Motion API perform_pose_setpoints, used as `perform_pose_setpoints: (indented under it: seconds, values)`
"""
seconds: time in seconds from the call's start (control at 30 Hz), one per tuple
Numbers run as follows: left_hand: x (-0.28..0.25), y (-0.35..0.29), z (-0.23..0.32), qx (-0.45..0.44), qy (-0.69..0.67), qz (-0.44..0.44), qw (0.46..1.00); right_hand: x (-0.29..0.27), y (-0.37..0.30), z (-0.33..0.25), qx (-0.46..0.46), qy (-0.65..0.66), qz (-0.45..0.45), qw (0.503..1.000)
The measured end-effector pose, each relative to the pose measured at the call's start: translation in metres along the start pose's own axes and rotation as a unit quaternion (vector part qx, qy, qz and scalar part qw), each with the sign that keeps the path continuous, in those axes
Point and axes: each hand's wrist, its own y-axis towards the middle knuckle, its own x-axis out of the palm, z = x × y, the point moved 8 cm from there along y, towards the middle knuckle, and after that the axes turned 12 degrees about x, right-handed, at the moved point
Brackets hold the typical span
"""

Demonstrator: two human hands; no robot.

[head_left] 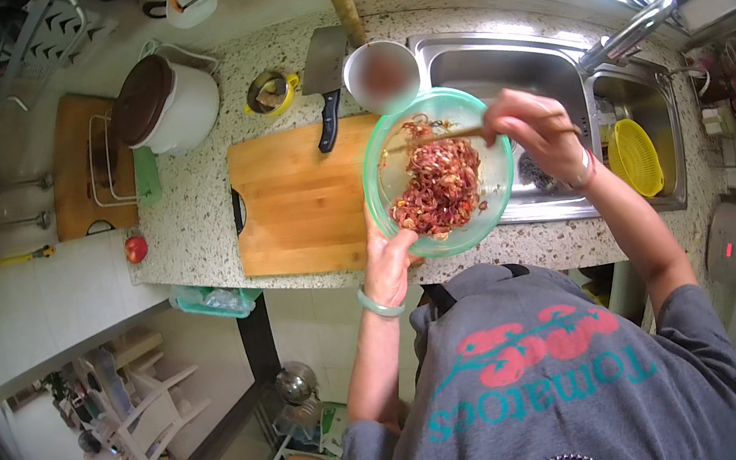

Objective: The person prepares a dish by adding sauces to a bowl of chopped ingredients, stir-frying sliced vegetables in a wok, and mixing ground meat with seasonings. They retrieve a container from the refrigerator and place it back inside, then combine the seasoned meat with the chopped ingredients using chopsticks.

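Note:
My left hand point(388, 270) grips the near left rim of a clear bowl with a green edge point(503, 193). The bowl overlaps the right end of the wooden cutting board and the sink's edge. Inside lies a heap of sliced red meat point(438, 186) mixed with pale bits. Closed around wooden chopsticks point(454, 134), my right hand point(538, 128) hovers at the bowl's far right rim. Their tips reach into the far side of the meat.
The cutting board point(298, 207) lies to the left, with a cleaver point(324, 60) behind it. Beyond the bowl stands a white bowl point(352, 90) with blurred reddish contents. A small yellow-handled pot point(255, 109), lidded white pot point(193, 109), steel sink point(494, 54) and yellow basket point(633, 157) surround the work.

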Motion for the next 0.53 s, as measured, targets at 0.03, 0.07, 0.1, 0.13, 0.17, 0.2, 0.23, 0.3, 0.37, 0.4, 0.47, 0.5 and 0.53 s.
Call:
perform_pose_setpoints:
  seconds: [0.03, 0.07, 0.1, 0.13, 0.17, 0.2, 0.23, 0.3, 0.37, 0.4, 0.47, 0.5, 0.53]
  values:
    - [0.006, 0.0, 0.006, 0.008, 0.003, -0.008, 1.0, -0.003, 0.01, 0.009, 0.011, 0.025, -0.002, 1.0]
    - [0.007, -0.001, 0.008, 0.005, -0.015, -0.001, 1.0, -0.004, 0.016, 0.016, 0.021, 0.051, -0.004, 0.998]
    - [0.008, -0.003, 0.009, 0.001, -0.033, 0.005, 0.999, -0.012, 0.015, 0.023, 0.045, 0.067, 0.006, 0.997]
    - [0.005, -0.006, 0.009, 0.001, -0.052, 0.022, 0.998, -0.018, 0.012, 0.024, 0.06, -0.007, 0.018, 0.998]
    - [0.002, -0.007, 0.011, 0.017, -0.077, 0.037, 0.996, -0.023, 0.005, 0.028, 0.066, -0.035, 0.022, 0.997]
    - [-0.003, -0.007, 0.011, 0.034, -0.102, 0.053, 0.993, -0.028, -0.005, 0.033, 0.072, -0.063, 0.026, 0.995]
    - [-0.007, -0.007, 0.007, 0.051, -0.129, 0.069, 0.988, -0.021, -0.03, 0.037, 0.045, -0.146, 0.044, 0.987]
    - [-0.018, -0.005, -0.012, 0.055, -0.144, 0.104, 0.983, 0.002, -0.052, 0.026, 0.053, -0.139, 0.053, 0.987]
    - [-0.02, -0.002, -0.025, 0.042, -0.148, 0.119, 0.981, 0.019, -0.063, 0.02, 0.093, -0.074, 0.077, 0.99]
    - [-0.017, -0.001, -0.026, 0.034, -0.158, 0.117, 0.98, 0.022, -0.065, 0.02, 0.112, -0.042, 0.092, 0.989]
    - [-0.009, 0.002, -0.021, 0.022, -0.174, 0.116, 0.978, 0.024, -0.064, 0.007, 0.091, -0.018, 0.1, 0.991]
    - [-0.009, 0.002, -0.021, 0.021, -0.157, 0.114, 0.981, 0.023, -0.062, -0.001, 0.08, -0.005, 0.104, 0.991]
    - [-0.009, 0.003, -0.02, 0.021, -0.156, 0.112, 0.981, 0.026, -0.059, -0.011, 0.054, -0.026, 0.09, 0.994]
